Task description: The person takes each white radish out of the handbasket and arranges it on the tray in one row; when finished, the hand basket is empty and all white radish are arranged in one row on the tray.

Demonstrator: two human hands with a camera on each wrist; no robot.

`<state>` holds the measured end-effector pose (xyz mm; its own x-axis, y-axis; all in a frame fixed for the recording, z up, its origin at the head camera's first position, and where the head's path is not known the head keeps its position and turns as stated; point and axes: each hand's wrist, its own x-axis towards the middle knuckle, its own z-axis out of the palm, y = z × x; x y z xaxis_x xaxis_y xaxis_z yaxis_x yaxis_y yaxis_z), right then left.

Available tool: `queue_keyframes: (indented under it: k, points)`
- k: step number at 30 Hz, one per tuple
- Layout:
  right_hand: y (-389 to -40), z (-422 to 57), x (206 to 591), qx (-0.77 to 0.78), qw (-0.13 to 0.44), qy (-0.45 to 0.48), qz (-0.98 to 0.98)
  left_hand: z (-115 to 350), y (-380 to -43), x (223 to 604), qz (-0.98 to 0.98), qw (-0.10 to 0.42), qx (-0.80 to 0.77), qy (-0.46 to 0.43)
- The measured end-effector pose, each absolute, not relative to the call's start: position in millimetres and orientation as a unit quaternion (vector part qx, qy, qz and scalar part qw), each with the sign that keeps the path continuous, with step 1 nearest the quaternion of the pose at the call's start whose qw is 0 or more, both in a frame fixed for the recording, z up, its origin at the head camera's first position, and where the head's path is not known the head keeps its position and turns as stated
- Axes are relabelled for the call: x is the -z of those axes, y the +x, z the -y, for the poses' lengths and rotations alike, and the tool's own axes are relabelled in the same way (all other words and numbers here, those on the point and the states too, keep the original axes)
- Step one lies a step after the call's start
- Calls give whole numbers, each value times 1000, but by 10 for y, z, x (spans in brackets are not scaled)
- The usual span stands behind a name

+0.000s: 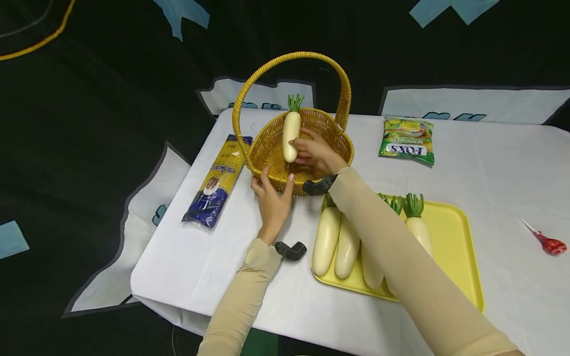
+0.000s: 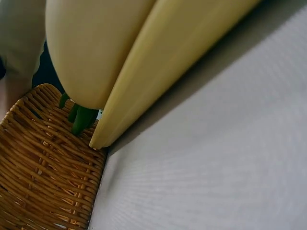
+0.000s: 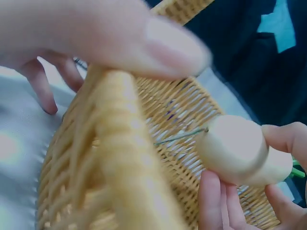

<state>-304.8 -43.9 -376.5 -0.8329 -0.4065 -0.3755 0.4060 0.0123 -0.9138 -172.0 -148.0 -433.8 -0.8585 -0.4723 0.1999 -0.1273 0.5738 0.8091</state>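
Observation:
A white radish with cut green stems stands nearly upright over the inside of the wicker basket. My right hand pinches it between thumb and fingers. The right wrist view shows the radish root end first, a thin root tail pointing into the basket. On the basket's near rim is my left hand, its thumb laid over the edge and other fingers on the outer side. Several more radishes lie on a yellow tray, partly hidden by my right sleeve.
A blue and yellow packet lies left of the basket on the white tablecloth. To the right are a green Fox's candy bag and a red lollipop. The tall basket handle arches above the radish.

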Motion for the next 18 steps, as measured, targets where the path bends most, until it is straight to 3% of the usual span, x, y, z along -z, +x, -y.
queue_keyframes:
  k: [11, 18]
  points:
    - [-2696, 0, 3470, 751, 337, -23, -568, 1522, -1709, 4353, 861, 193, 438, 172]
    - [-2316, -703, 3265, 762, 346, -36, -547, 1508, -1738, 4364, 859, 186, 451, 156]
